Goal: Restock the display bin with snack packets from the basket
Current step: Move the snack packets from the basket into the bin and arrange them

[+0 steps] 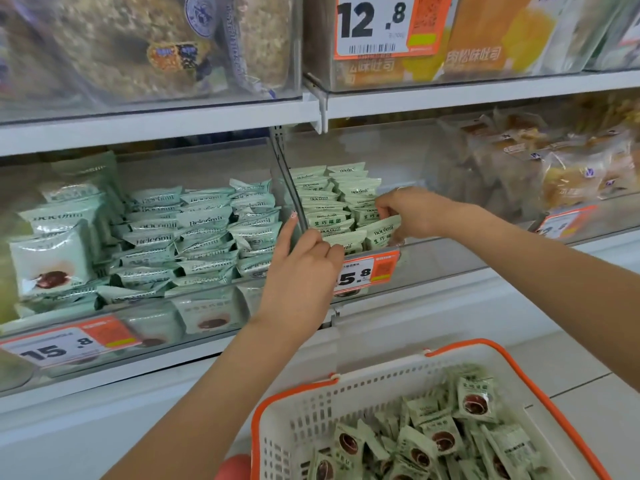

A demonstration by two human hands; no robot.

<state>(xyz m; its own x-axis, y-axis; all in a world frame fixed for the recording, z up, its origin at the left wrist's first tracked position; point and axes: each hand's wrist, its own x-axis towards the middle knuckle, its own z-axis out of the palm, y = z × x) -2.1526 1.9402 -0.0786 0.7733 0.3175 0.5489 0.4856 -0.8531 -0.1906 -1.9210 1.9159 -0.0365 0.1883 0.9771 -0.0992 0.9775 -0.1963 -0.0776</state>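
Pale green foil snack packets (341, 199) stand in rows inside the clear plastic display bin (450, 265), which is the middle shelf's central compartment. At the bin's front edge, the left hand (304, 258) pinches one front-row packet (346, 242) with its index finger stretched out, and the right hand (412, 213) grips another packet (381, 232) just beside it. Below the bin, the white perforated plastic basket with an orange rim (381, 386) holds a loose heap of the same packets. An orange-and-white price tag (367, 273) is fixed to the bin's front wall.
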